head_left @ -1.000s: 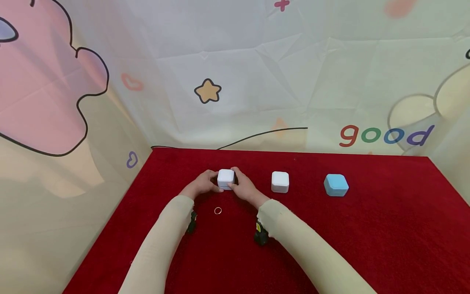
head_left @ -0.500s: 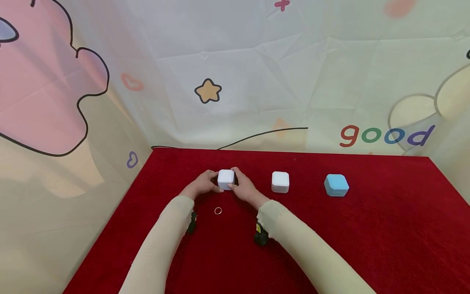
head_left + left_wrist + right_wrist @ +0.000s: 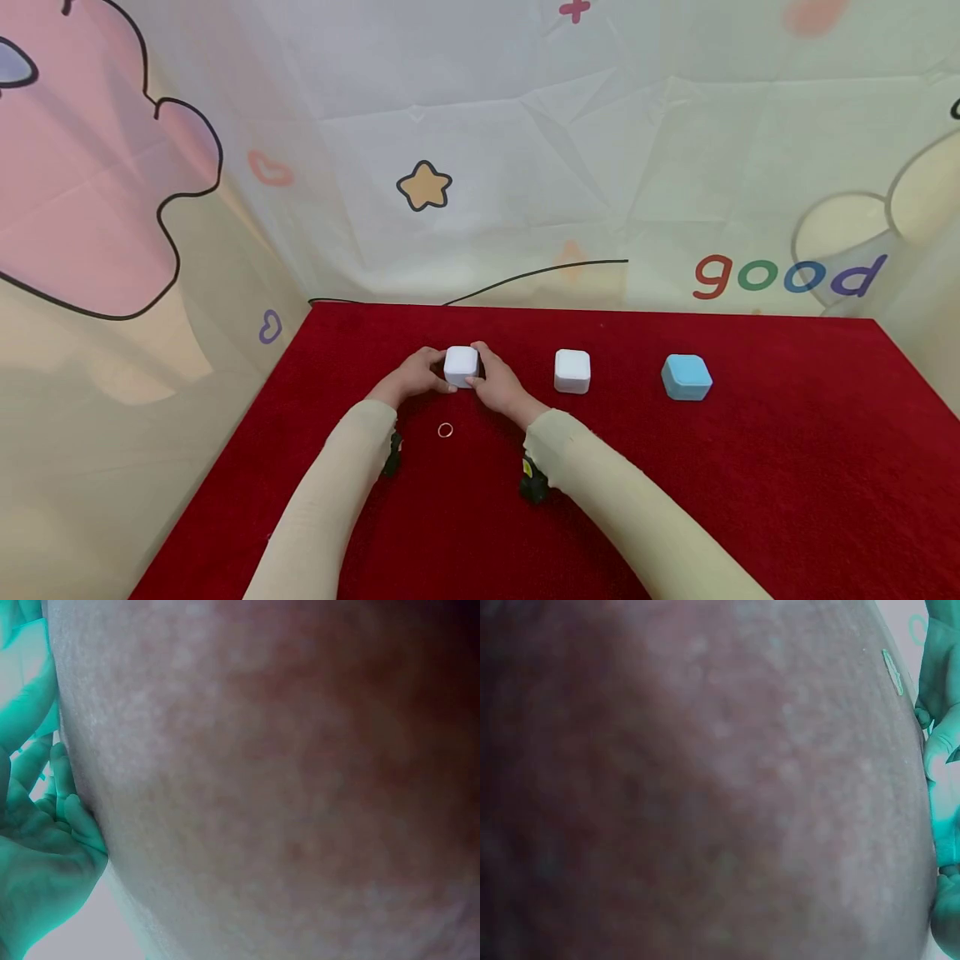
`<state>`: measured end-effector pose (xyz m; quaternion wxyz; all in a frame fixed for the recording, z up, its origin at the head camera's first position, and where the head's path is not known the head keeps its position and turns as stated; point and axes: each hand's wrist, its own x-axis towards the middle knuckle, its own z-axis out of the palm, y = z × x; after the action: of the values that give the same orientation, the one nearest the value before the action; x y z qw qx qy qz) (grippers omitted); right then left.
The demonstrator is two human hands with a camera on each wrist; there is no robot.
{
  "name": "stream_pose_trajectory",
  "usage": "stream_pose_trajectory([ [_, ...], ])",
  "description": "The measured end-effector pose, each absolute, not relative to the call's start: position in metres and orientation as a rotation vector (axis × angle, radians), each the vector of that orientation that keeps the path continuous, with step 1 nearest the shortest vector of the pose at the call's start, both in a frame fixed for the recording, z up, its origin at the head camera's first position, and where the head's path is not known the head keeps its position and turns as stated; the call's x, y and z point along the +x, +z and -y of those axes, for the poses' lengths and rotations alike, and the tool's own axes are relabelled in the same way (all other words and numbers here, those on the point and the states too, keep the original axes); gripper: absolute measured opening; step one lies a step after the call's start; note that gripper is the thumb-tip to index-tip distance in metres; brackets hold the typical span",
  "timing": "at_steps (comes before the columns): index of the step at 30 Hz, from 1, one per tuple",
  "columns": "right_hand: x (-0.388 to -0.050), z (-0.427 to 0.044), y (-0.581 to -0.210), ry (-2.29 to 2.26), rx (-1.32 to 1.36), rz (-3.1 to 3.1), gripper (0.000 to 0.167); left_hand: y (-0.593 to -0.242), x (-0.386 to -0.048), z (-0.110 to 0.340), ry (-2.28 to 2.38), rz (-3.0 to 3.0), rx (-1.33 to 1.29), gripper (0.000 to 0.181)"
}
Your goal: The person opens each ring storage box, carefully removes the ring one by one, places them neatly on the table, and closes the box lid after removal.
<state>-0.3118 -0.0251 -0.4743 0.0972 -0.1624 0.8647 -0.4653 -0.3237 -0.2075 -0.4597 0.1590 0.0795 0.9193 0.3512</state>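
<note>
Toward the far edge of the red cloth [image 3: 787, 467], left of centre, a white box [image 3: 461, 365] sits between two hands. The left hand [image 3: 416, 372] grips it from the left, fingers partly bent, its thumb at the near left corner. The right hand [image 3: 501, 385] grips it from the right, fingers bent along that side and thumb against the near face. Near the box and between the forearms, a thin ring [image 3: 446, 430] lies flat on the cloth. Just right of the right hand is a second white box [image 3: 572, 371]; farther right, well apart, is a blue box [image 3: 686, 377], slightly turned. Pale sleeves [image 3: 637, 492] cover both arms. Behind the cloth's far edge hangs a printed backdrop [image 3: 517, 183] with a star [image 3: 424, 186] left of centre and "good" at right.
</note>
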Motion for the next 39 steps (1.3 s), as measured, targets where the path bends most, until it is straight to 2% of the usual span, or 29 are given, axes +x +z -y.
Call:
stream_pose_trajectory([
  [16, -0.3107, 0.0196, -0.4711, -1.515, -0.374, -2.455, 0.062, -0.4601, -0.3227, 0.2076, 1.021, -2.617, 0.24, 0.065],
  [25, -0.3091, 0.0172, -0.4691, -1.539, -0.388, -2.454, 0.062, -0.4619, -0.3239, 0.2093, 1.067, -2.61, 0.326, 0.059],
  [39, -0.3101, 0.0149, -0.4652, -1.475, -0.392, -2.471, 0.064, -0.4572, -0.3212, 0.2095, 1.032, -2.636, 0.293, 0.058],
])
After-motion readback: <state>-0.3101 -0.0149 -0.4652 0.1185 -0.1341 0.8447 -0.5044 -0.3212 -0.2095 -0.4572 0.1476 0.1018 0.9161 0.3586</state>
